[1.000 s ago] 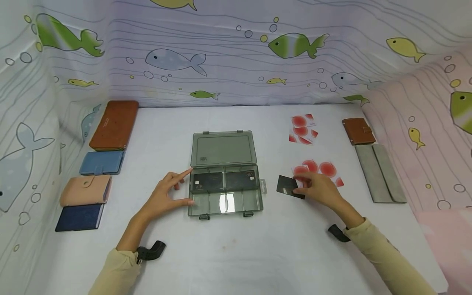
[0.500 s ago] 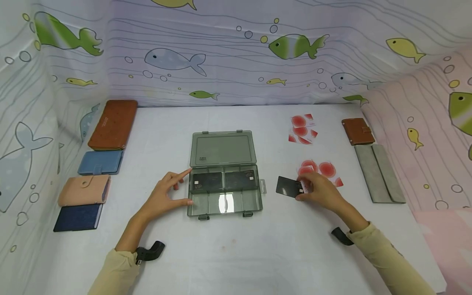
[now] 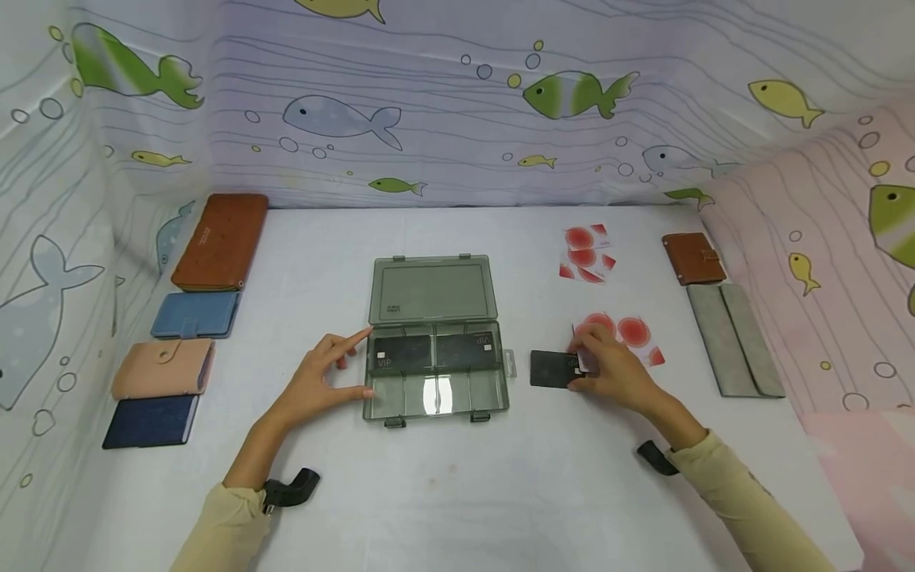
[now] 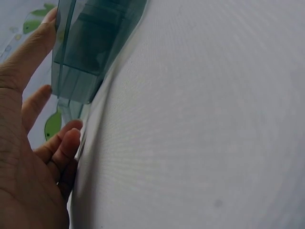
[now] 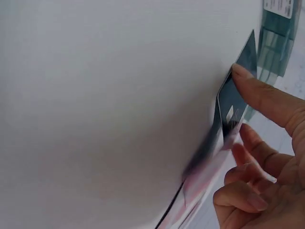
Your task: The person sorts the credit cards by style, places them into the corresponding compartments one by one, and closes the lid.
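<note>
My right hand pinches a black VIP card just above the table, right of the green see-through compartment box. In the right wrist view the thumb presses on the card; a second dark edge and reddish-white cards lie under it, blurred. Two black VIP cards, one at left and one at right, lie in the box's back row. My left hand rests thumb and index finger, spread apart, against the box's left side. Its lid is laid back.
Red-and-white cards lie in a far group and a near group, partly behind my right hand. At left are a brown wallet, blue wallet, pink wallet and navy booklet. At right: brown wallet, grey pouch.
The black card in my right hand has turned from slanted to nearly level and shifted slightly left. The left hand and the box have stayed put.
</note>
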The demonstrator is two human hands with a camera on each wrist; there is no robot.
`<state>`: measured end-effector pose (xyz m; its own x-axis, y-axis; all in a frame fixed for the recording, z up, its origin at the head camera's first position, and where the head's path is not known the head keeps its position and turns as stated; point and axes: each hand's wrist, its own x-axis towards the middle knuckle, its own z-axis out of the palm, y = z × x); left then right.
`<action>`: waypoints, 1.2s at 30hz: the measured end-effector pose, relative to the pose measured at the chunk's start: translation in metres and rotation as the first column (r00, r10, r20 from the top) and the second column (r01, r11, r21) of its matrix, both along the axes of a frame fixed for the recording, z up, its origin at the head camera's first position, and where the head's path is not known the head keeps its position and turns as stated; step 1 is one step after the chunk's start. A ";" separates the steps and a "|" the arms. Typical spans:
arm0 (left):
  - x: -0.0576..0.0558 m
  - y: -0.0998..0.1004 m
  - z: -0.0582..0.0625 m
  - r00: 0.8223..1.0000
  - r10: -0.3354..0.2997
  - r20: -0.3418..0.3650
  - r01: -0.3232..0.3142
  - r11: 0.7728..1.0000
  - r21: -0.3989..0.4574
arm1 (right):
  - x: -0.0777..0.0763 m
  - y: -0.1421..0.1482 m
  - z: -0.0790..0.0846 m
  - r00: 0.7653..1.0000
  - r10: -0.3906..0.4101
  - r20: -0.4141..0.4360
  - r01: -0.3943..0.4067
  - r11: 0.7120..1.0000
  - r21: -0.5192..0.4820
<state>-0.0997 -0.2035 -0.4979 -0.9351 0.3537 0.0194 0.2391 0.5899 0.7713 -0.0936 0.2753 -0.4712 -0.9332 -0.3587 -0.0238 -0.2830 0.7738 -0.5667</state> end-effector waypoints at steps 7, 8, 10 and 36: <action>0.000 0.000 0.001 1.000 -0.003 0.001 0.003 1.000 0.004 | -0.005 -0.008 0.003 0.998 0.063 -0.032 -0.059 0.993 0.102; 0.000 0.000 0.001 1.000 -0.003 0.001 0.003 1.000 0.001 | -0.005 -0.009 0.004 0.997 0.066 -0.030 -0.062 0.992 0.114; 0.001 0.000 0.002 1.000 -0.001 0.001 0.001 1.000 0.000 | -0.007 -0.012 0.005 0.997 0.067 -0.027 -0.063 0.990 0.122; 0.000 0.001 0.002 1.000 -0.005 0.001 0.005 1.000 -0.004 | -0.005 -0.008 -0.002 0.959 -0.090 0.270 0.193 0.904 -0.382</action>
<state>-0.0996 -0.2025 -0.4959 -0.9332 0.3589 0.0167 0.2413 0.5917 0.7692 -0.0988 0.2672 -0.4727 -0.9587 -0.2500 -0.1357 -0.0035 0.4875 -0.8731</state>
